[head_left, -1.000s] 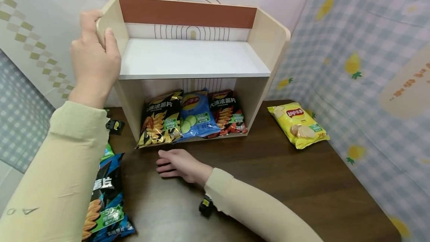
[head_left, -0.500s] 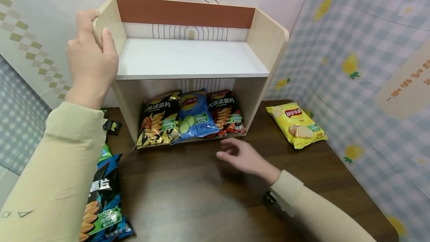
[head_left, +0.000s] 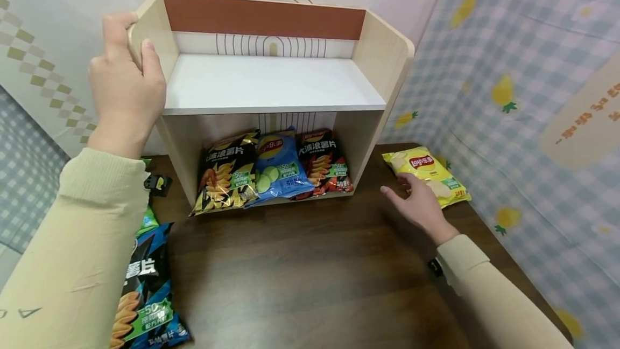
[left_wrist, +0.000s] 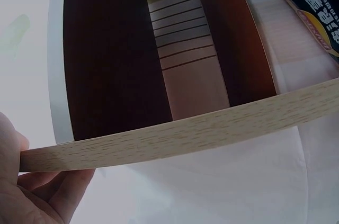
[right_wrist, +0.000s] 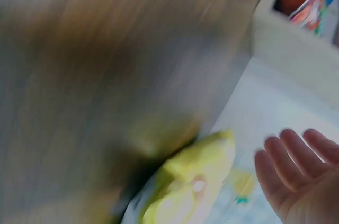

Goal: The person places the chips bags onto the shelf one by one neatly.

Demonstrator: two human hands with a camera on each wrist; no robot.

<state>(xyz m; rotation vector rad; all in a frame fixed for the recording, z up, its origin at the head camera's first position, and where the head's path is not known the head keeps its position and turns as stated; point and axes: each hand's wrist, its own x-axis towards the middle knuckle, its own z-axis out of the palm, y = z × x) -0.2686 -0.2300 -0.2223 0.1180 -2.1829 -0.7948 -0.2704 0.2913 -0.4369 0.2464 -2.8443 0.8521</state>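
My left hand (head_left: 127, 88) grips the upper left side panel of a small two-tier shelf (head_left: 276, 82), thumb on the inner face. In the left wrist view, fingers also show beneath the panel's pale wood edge (left_wrist: 175, 138). At the right of the table, my right hand (head_left: 421, 206) hovers by a yellow bag of Lay's potato chips (head_left: 422, 161), overlapping its near left part in the head view. The right wrist view has the fingers loosely extended with nothing in them, and the yellow bag (right_wrist: 190, 181) beside them.
In the shelf's lower tier lean a black-and-gold chip bag (head_left: 227, 174), a blue one (head_left: 281, 163) and a black-and-red one (head_left: 323, 160). A black-and-blue bag (head_left: 147, 295) lies at left front, a green one (head_left: 147, 221) behind it. A checked cloth (head_left: 523, 42) bounds the right side.
My right hand has swept rightward from in front of the shelf to the yellow bag. The left hand keeps its grip; the chip bags have stayed where they were.
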